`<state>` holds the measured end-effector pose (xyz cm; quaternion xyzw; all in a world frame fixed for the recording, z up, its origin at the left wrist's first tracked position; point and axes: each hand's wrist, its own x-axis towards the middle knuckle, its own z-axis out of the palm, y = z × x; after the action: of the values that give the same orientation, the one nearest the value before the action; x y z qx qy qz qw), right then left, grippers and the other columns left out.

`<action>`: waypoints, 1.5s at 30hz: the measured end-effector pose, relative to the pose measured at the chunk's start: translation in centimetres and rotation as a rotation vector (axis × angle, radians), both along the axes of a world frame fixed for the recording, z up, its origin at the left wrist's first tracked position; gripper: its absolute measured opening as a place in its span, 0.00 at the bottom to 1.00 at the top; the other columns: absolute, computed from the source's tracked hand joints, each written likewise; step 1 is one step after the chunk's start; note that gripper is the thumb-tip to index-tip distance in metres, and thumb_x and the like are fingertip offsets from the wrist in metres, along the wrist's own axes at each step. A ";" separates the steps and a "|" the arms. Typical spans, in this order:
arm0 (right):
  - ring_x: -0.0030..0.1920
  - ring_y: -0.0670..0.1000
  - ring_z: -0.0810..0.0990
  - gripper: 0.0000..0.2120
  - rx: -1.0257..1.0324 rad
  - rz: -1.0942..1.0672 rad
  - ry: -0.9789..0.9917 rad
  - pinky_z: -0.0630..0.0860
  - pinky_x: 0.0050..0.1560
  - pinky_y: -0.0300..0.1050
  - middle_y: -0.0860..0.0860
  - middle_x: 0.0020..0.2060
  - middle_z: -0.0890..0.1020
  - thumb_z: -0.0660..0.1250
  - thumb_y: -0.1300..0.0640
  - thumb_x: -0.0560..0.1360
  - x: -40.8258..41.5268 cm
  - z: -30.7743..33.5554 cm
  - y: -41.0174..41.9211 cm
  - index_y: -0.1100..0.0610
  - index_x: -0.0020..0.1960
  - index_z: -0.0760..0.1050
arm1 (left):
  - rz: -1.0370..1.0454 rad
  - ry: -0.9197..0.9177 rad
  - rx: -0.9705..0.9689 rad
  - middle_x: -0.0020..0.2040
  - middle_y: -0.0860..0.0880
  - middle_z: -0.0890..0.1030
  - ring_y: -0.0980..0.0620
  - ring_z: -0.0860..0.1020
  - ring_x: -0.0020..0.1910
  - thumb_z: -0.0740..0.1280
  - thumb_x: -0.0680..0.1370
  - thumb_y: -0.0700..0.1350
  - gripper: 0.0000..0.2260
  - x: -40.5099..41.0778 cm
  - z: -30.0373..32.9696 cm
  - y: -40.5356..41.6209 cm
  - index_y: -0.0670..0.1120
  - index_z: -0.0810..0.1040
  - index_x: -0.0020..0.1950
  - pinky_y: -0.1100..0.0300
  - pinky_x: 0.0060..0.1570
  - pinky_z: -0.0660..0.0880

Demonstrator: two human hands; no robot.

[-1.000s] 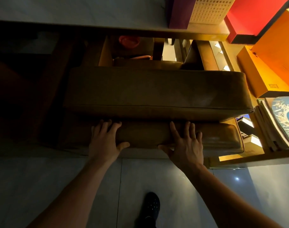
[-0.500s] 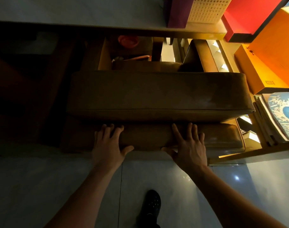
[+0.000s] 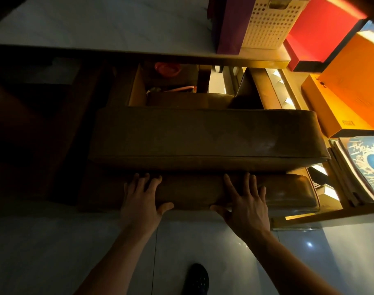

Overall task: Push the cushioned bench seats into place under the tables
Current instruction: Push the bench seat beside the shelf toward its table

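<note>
Item: lower cushioned bench seat (image 3: 203,192), brown leather-look, lying on the pale tiled floor (image 3: 43,252) with its near edge toward you. A thicker upper cushioned seat (image 3: 203,137) sits above and behind it, both below the table edge (image 3: 118,53).

Step in hand: the push itself. The lower seat appears only partly tucked in; its near face projects past the upper seat's front.

Left hand (image 3: 142,199): flat on the seat's top near edge, fingers straight and spread, thumb hooked over the front face. Nothing grasped; it presses.

Right hand (image 3: 245,201): same attitude, further right, fingers splayed forward, thumb low on the front face. Also pressing, not clutching.

Next move, as judged: you drive both palms forward evenly, so the seat slides straight (an uneven shove would probably skew it toward the wooden shelf unit (image 3: 309,216) at its right end).

Adjacent stock: orange boxes (image 3: 341,99), a red box (image 3: 322,28), a perforated white basket (image 3: 271,22), stacked printed boards (image 3: 360,167). Your dark shoe (image 3: 196,279) stands on the tiles.
</note>
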<state>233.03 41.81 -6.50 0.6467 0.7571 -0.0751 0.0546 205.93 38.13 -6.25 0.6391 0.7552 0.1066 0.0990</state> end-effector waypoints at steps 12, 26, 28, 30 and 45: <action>0.79 0.67 0.44 0.45 0.008 0.002 -0.006 0.52 0.75 0.70 0.65 0.79 0.48 0.47 0.21 0.71 -0.1 0.2 0.0 0.43 0.80 0.42 | 0.023 -0.018 -0.017 0.73 0.48 0.68 0.42 0.56 0.76 0.71 0.69 0.65 0.33 0.2 0.3 0.0 0.57 0.67 0.71 0.41 0.74 0.53; 0.77 0.66 0.33 0.49 -0.207 0.017 -0.022 0.44 0.76 0.69 0.63 0.78 0.35 0.52 0.22 0.71 -0.1 3.0 -0.1 0.43 0.78 0.31 | -0.053 -0.010 -0.378 0.80 0.51 0.46 0.47 0.38 0.78 0.62 0.71 0.73 0.43 -0.8 3.3 0.0 0.62 0.46 0.78 0.46 0.76 0.47; 0.77 0.65 0.32 0.50 -0.267 0.023 -0.035 0.45 0.76 0.68 0.62 0.78 0.34 0.52 0.21 0.70 0.0 3.8 0.3 0.43 0.78 0.29 | -0.087 -0.013 -0.477 0.80 0.54 0.40 0.48 0.36 0.77 0.62 0.70 0.74 0.45 -1.3 4.3 -0.1 0.63 0.41 0.78 0.44 0.75 0.50; 0.78 0.65 0.34 0.51 -0.325 0.013 -0.048 0.49 0.77 0.66 0.62 0.78 0.35 0.52 0.20 0.68 0.0 4.7 1.1 0.42 0.78 0.31 | -0.113 -0.002 -0.530 0.80 0.54 0.38 0.48 0.36 0.77 0.62 0.69 0.74 0.45 -1.5 5.3 -0.2 0.63 0.42 0.78 0.41 0.75 0.48; 0.59 0.53 0.80 0.23 -0.488 -0.018 0.071 0.77 0.53 0.46 0.49 0.61 0.80 0.65 0.38 0.75 -8.3 14.7 0.0 0.44 0.67 0.72 | -0.135 -0.234 -0.561 0.79 0.56 0.52 0.49 0.56 0.76 0.66 0.69 0.72 0.41 -10.2 13.8 -2.8 0.64 0.51 0.77 0.46 0.70 0.63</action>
<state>224.74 41.81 8.17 0.6181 0.7121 -0.2790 0.1816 195.75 35.34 7.57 0.6188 0.6945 -0.0399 0.3648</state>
